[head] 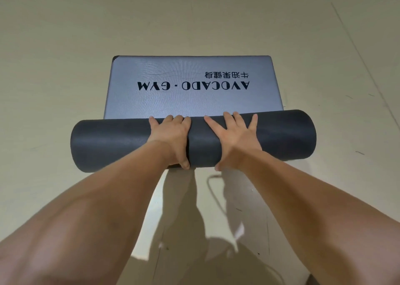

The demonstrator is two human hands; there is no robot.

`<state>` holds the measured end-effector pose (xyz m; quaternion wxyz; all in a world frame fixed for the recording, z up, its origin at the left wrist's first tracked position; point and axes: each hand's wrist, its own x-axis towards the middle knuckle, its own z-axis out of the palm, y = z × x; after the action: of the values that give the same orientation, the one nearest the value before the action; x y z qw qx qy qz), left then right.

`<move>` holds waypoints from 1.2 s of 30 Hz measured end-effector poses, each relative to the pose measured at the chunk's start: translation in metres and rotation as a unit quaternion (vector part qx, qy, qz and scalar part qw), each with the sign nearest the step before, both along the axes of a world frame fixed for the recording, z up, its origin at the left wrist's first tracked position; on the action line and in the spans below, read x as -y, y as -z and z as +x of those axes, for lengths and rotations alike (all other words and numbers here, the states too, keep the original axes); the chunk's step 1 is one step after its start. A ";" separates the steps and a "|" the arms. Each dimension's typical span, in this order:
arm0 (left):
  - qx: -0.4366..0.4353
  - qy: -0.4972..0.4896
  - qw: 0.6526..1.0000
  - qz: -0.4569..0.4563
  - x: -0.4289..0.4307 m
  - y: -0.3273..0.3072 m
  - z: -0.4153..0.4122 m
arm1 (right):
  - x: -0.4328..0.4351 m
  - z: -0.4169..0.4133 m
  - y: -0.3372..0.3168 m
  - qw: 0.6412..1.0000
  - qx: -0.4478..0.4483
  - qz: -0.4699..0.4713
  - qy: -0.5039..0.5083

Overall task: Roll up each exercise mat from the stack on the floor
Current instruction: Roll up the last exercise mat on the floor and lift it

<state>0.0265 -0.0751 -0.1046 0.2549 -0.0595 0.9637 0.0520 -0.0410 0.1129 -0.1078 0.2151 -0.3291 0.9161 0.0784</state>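
Works on an exercise mat (pixel 270 137) on the pale floor (pixel 65 46), mostly wound into a dark roll lying left to right, near. Grips the roll's middle with the left hand (pixel 171 137), fingers curled over the far crest, thumb tucked at the near underside. Presses the right hand (pixel 234 139) just beside it, fingers straight and spread wide, holding nothing. Beyond the roll, a flat grey stretch running far, printed with upside-down lettering (pixel 193 85) "AVOCADO · GYM".

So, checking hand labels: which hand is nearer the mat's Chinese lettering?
Right. The right hand rests on the roll just short of the Chinese lettering; the left hand sits further left.
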 end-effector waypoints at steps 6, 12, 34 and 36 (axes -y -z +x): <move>0.031 0.001 0.999 0.006 -0.004 -0.012 0.003 | 0.001 0.005 -0.009 1.000 0.026 0.002 0.005; 0.119 0.028 0.991 0.062 -0.021 -0.028 0.028 | -0.022 0.038 -0.022 0.995 0.103 0.008 0.006; 0.007 0.101 0.995 -0.013 -0.046 -0.046 0.062 | -0.056 0.100 -0.002 0.991 -0.008 0.008 0.130; -0.060 0.084 0.993 -0.062 -0.049 -0.052 0.069 | -0.051 0.080 -0.001 0.990 0.014 -0.004 0.141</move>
<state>0.0959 -0.0259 -0.0531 0.1955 0.0088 0.9803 -0.0263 0.0392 0.1639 -0.1063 0.2359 -0.1983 0.9505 0.0392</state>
